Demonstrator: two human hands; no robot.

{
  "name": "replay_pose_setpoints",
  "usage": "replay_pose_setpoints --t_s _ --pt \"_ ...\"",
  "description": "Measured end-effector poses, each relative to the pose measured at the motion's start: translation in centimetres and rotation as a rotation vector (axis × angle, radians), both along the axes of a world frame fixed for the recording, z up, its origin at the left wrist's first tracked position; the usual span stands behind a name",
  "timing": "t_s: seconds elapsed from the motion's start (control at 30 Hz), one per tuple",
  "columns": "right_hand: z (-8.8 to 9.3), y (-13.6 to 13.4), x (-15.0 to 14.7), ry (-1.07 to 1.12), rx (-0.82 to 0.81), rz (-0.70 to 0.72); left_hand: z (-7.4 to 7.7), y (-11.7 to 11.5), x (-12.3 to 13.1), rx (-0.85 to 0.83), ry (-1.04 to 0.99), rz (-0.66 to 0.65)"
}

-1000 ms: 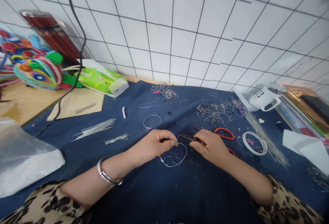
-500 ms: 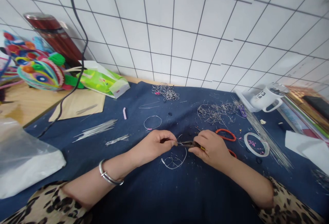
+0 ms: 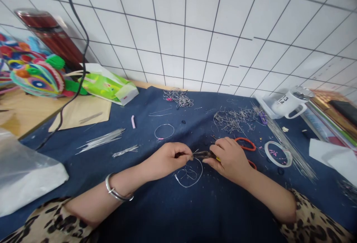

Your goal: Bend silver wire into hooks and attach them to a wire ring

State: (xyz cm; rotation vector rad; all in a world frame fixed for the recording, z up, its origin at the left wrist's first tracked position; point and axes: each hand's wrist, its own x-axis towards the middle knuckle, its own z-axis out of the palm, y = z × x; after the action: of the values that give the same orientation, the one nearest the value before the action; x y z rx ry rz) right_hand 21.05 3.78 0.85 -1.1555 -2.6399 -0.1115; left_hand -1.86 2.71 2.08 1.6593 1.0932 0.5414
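Observation:
In the middle of the view my left hand (image 3: pixel 173 159) pinches a thin silvery wire (image 3: pixel 201 172) between thumb and fingertips. Part of that wire curves below the hands in a loop. My right hand (image 3: pixel 230 159) is wrapped round a pair of pliers (image 3: pixel 205 154) with yellow on the handle. The plier jaws point left and meet the wire right at my left fingertips; the exact grip point is too small to make out. Just beyond my left hand lies a wire ring (image 3: pixel 164 131) with a pink piece on it. Orange-handled scissors (image 3: pixel 245 143) lie partly hidden behind my right hand.
Tangled wire heaps (image 3: pixel 234 119) lie on the dark blue cloth (image 3: pixel 156 213). Straight wires (image 3: pixel 102 141) are at left, longer ones (image 3: pixel 290 146) at right. A round dish (image 3: pixel 290 157) holds pink bits. A white mug (image 3: pixel 290 103) and a plastic bag (image 3: pixel 30 176) stand at the sides.
The view has shifted slightly. My hands stay together at the wire, with the pliers turned a little and their jaws still by my left fingertips.

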Motion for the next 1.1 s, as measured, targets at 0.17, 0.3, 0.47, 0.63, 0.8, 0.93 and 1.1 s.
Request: replay_pose_setpoints --t_s 0.17,0.3,0.47,0.63,0.8,0.93,1.1 --pt "0.0 0.1 -0.1 -0.023 0.016 0.056 0.0 0.0 -0.1 -0.013 0.003 -0.029" --pt "0.2 0.1 -0.1 -0.063 0.069 0.066 0.1 0.0 0.0 -0.049 -0.007 -0.03" --pt "0.6 0.0 0.0 -0.131 0.166 0.066 0.1 -0.1 0.1 -0.111 -0.03 -0.001" --pt "1.3 -0.2 -0.1 -0.189 0.226 0.048 0.1 -0.1 0.1 -0.168 -0.032 0.034" --pt "1.8 -0.1 -0.5 -0.17 0.247 0.048 0.2 -0.1 -0.1 -0.14 -0.049 0.061" --pt "2.4 1.0 -1.5 -0.145 0.277 0.055 0.5 0.5 -0.9 -0.106 -0.049 0.125" --pt "3.4 3.3 -3.9 -0.143 0.349 0.058 1.0 1.8 -2.9 -0.025 -0.065 0.237"
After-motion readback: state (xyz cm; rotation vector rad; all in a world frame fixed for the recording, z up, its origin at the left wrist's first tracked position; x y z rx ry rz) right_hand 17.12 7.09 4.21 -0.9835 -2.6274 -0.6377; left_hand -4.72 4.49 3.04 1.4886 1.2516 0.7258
